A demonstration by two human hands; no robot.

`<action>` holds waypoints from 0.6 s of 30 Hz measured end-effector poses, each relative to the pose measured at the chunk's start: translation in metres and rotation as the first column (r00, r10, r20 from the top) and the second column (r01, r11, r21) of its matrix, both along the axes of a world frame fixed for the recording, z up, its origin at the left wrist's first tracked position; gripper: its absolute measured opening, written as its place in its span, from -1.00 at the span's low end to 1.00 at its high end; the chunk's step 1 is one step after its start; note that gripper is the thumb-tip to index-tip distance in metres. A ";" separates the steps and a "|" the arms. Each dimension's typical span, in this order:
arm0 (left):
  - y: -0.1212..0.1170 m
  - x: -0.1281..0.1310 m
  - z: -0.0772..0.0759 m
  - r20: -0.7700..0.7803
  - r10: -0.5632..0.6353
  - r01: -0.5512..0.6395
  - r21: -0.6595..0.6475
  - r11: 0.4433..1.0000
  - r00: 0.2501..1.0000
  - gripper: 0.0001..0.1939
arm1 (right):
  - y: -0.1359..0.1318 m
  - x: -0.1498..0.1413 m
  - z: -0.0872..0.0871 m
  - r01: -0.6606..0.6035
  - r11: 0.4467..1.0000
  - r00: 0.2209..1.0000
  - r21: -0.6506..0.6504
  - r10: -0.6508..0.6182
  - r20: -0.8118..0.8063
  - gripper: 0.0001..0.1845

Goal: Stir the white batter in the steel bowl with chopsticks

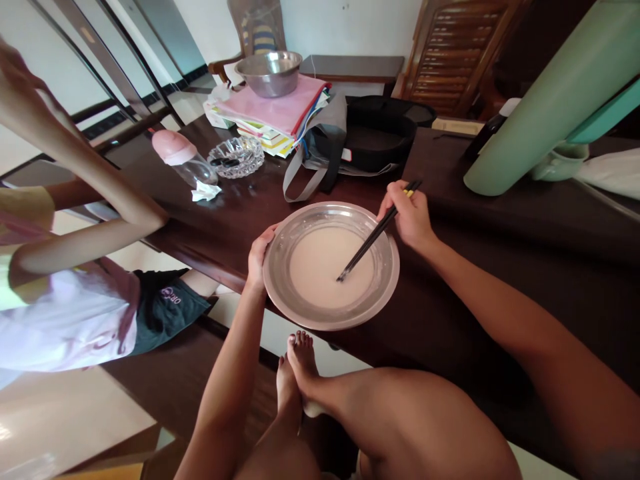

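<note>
A wide metal bowl (280, 293) stands at the near edge of the dark wooden table, with a pale, milky batter (320, 267) in its bottom. My left hand (260, 252) grips the bowl's left rim, the fingers partly hidden behind it. Closed around a pair of black chopsticks (370, 239), my right hand (409, 212) is at the bowl's upper right rim. The chopsticks slant down to the left, their tips dipping into the batter near its middle.
Behind the bowl are a black and grey bag (380, 133), a glass ashtray (245, 158), a pink-capped bottle (177, 153) and stacked books (273, 110) under a smaller metal bowl (270, 73). A green cylinder (555, 100) leans at right. Another person (65, 313) is at left.
</note>
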State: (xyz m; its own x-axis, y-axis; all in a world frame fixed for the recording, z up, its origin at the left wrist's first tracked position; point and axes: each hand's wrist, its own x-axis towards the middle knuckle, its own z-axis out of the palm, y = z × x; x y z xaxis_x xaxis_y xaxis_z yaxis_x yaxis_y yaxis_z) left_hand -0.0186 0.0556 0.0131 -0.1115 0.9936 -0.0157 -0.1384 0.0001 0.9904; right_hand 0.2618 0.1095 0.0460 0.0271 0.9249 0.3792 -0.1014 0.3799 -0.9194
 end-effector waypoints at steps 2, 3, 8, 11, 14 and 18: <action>0.000 0.000 0.000 -0.002 -0.002 0.002 0.005 1.000 1.000 -0.62 | -0.002 -0.002 0.001 -0.039 0.999 0.999 -0.006 0.039 0.026 -0.51; 0.000 0.000 0.000 -0.001 -0.004 0.004 0.005 1.000 1.000 -0.62 | -0.002 -0.002 0.001 -0.016 1.000 0.999 0.004 0.016 0.028 -0.51; 0.001 -0.001 -0.002 0.017 -0.001 0.001 0.003 1.000 1.000 -0.61 | 0.002 0.002 0.000 0.124 0.991 0.992 0.041 -0.122 -0.046 -0.49; 0.001 -0.001 -0.003 0.020 0.006 -0.007 0.016 1.000 1.000 -0.62 | -0.001 -0.001 -0.001 0.000 1.000 1.000 0.005 0.000 -0.021 -0.51; 0.001 -0.001 -0.003 0.012 0.009 -0.009 0.012 1.000 1.000 -0.63 | -0.001 -0.002 0.000 0.024 1.000 1.000 0.019 -0.024 0.016 -0.51; 0.001 0.000 -0.002 0.020 0.002 -0.002 0.001 1.000 1.000 -0.64 | 0.002 0.002 0.001 0.162 0.985 0.987 0.061 -0.160 -0.033 -0.49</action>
State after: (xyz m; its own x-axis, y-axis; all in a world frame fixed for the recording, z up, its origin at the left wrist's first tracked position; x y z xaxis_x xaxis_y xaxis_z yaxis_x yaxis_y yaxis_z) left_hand -0.0188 0.0567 0.0113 -0.1132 0.9934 -0.0169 -0.1580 -0.0012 0.9874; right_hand 0.2633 0.1117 0.0466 0.1850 0.8820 0.4334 -0.0594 0.4502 -0.8909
